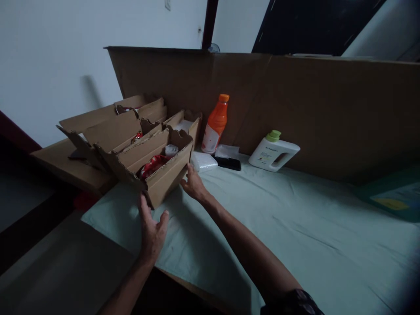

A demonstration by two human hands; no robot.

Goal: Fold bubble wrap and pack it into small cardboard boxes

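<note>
A front cardboard bin [169,186] with low open sides holds a crumpled red patterned cloth [153,166] and a small whitish roll [171,150]. At its near left corner is my left hand [152,234], fingers stretched up along the cardboard and thumb spread away. My right hand [194,184] is at the bin's right end, with a finger pointing up against the side and the thumb apart. Neither hand visibly wraps round the bin. Behind it, more cardboard bins [113,129] stand close together; one contains a small shiny red item [138,136].
Right of the bins stand an orange bottle [216,124], a white bubble-wrapped packet [204,162], a black phone-like object [229,163] and a white jug with a green cap [274,154]. A tall cardboard panel [311,109] backs the table's pale green cloth [295,227]. A green container [393,197] is far right.
</note>
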